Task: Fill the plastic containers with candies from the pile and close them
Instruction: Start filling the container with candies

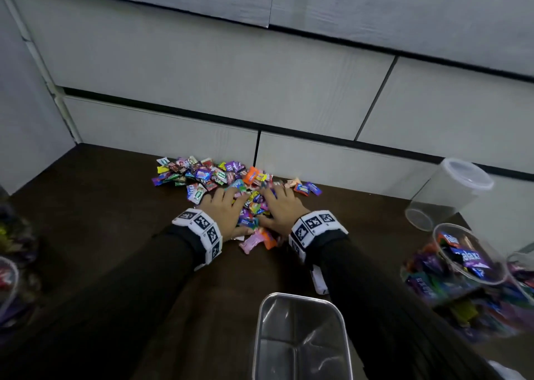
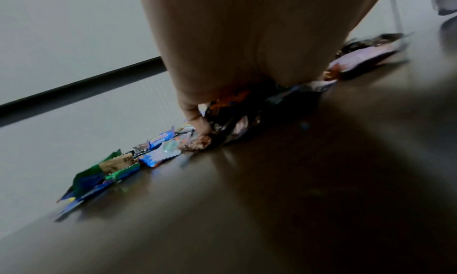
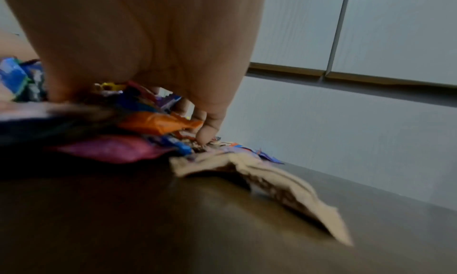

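Candies [image 1: 228,183] lie in a loose, bright pile on the dark bench [image 1: 95,206], against the pale drawer fronts [image 1: 161,131] at twelve o'clock. Both hands are down on the near part of the pile, palms downward. The left hand [image 1: 224,213] rests on the wrappers with its fingers [image 2: 197,120] curled down into them, cupping a clump at the pile's nine o'clock side. The right hand [image 1: 281,207] mirrors it at three o'clock, fingers [image 3: 209,126] bent round an orange wrapper [image 3: 158,122] and others, so the two hands gather candies between them. A pink wrapper [image 1: 254,241] lies just beside the wrists at six o'clock. Each wrist carries a white band with black square markers [image 1: 202,229], above black sleeves [image 1: 121,293]. An empty clear plastic container [image 1: 300,336] stands open at six o'clock, between the forearms. At three o'clock an open container full of candies [image 1: 465,258] stands near a clear lidded container [image 1: 450,189] lying tilted on its side.
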`<control>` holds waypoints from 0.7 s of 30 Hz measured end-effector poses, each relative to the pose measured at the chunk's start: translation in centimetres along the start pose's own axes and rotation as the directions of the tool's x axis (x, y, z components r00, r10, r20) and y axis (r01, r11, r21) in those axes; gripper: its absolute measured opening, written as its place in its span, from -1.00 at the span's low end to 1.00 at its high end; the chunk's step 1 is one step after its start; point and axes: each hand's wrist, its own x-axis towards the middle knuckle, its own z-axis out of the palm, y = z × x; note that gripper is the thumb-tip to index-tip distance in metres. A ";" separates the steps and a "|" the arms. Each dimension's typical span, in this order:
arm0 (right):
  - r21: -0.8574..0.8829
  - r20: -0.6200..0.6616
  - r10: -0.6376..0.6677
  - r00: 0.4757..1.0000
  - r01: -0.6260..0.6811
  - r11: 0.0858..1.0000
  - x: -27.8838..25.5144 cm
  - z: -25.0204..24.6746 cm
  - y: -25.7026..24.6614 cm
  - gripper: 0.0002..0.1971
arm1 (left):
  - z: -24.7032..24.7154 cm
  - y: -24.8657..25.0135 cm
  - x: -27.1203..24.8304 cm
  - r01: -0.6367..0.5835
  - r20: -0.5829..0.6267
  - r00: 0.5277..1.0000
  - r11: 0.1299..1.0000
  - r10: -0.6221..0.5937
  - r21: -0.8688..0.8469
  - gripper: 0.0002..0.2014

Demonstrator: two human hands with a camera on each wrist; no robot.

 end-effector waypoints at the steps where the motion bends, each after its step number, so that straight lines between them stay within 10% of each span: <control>1: 0.010 -0.010 -0.004 1.000 0.004 1.000 -0.8 0.2 0.0 -0.29 | -0.2 0.3 -0.6 -0.025 -0.011 1.000 1.000 0.025 0.000 -0.14; 10: 0.081 -0.001 0.037 0.999 -0.037 0.996 -7.0 1.3 0.8 -0.15 | -1.4 1.7 -5.4 -0.118 0.025 0.991 0.939 0.133 -0.323 -0.07; 21: -0.035 0.031 0.030 0.999 -0.029 0.999 -7.0 2.0 -1.7 -0.25 | -0.3 3.3 -4.8 -0.063 0.033 0.997 0.993 0.067 -0.096 -0.15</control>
